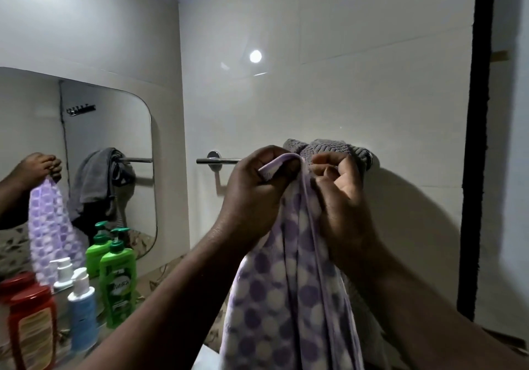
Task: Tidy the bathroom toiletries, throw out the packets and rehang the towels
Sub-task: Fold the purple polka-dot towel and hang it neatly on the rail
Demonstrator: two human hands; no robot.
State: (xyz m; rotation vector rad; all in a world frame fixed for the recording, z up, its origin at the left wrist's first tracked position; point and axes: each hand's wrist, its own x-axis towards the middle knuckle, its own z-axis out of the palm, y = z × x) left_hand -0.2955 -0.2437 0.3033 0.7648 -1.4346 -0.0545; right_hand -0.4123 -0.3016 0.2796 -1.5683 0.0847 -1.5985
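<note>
Bathroom wall, rail [220, 161] half bare | grey towel [323, 147] bunched at right end | left hand [252, 186], right hand [337, 180] pinching spotted towel [286, 283] hem, unhung | bottles [117, 278] upright on counter [151, 281]

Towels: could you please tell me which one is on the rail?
The grey towel, bunched over the rail; the purple spotted towel is in the left hand and right hand.

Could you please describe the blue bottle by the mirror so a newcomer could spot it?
Find the rounded mirror on the left wall. Below it stands a row of toiletries; the blue bottle sits between the red jar and the green pump bottle. It alone has a pale blue body and a white cap.
</note>
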